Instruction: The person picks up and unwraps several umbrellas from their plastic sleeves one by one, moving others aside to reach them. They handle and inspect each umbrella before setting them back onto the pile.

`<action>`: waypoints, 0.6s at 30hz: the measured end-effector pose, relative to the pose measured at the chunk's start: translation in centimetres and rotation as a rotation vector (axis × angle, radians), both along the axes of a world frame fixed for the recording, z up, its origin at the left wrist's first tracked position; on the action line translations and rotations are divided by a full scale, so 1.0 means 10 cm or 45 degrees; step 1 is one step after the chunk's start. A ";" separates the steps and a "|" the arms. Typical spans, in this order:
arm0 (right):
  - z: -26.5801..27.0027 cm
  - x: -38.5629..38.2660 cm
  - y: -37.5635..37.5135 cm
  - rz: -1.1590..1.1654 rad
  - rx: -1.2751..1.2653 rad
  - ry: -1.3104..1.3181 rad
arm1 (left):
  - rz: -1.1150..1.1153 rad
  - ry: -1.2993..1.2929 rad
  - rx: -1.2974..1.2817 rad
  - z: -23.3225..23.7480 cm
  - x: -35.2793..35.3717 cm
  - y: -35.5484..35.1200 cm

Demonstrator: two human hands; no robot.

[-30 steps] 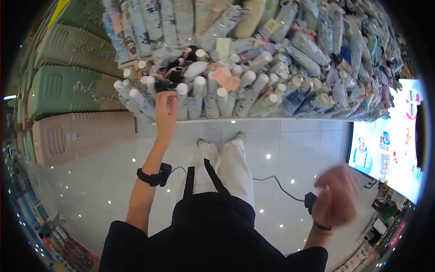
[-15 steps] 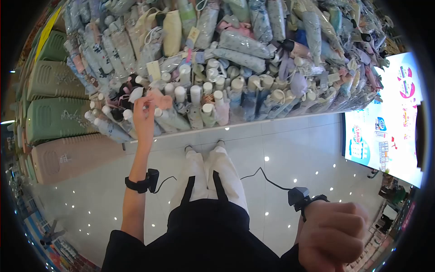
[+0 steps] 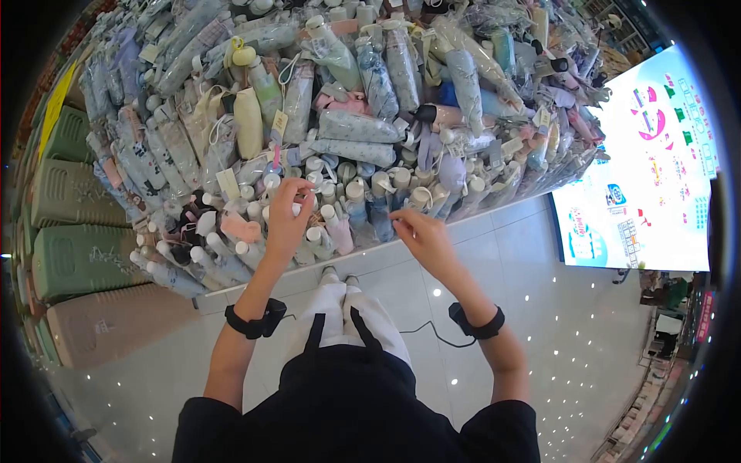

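Many folding umbrellas, most in clear plastic sleeves, fill a display in front of me. My left hand [image 3: 287, 220] is over the front rows, its fingers bent and its thumb and index finger apart beside a white umbrella cap [image 3: 296, 208]. Farther right, my right hand [image 3: 424, 238] reaches in over the front edge with half-bent fingers, their tips near a dark blue umbrella [image 3: 379, 218]. I see nothing held in either hand. A pink umbrella piece [image 3: 240, 228] lies left of my left hand, near a cream paper tag [image 3: 228, 184].
Green and beige ridged plastic cases [image 3: 77, 258] stand to the left of the display. A bright lit screen [image 3: 641, 166] stands at the right. The display's pale front edge [image 3: 349, 259] runs above my feet on the shiny tiled floor [image 3: 494, 309].
My left hand has moved off the pink piece and to the right. My right hand has swung from a fist low at the right to over the display edge. The view has shifted.
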State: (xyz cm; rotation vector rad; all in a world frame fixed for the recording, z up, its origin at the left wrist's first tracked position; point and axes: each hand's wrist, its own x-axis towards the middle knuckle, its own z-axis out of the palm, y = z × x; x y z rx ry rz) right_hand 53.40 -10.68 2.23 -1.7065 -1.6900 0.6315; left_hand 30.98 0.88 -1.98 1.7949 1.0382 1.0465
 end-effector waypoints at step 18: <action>-0.20 1.76 -0.28 -0.231 -0.096 0.129 | -0.087 0.122 -0.221 -0.18 1.36 0.00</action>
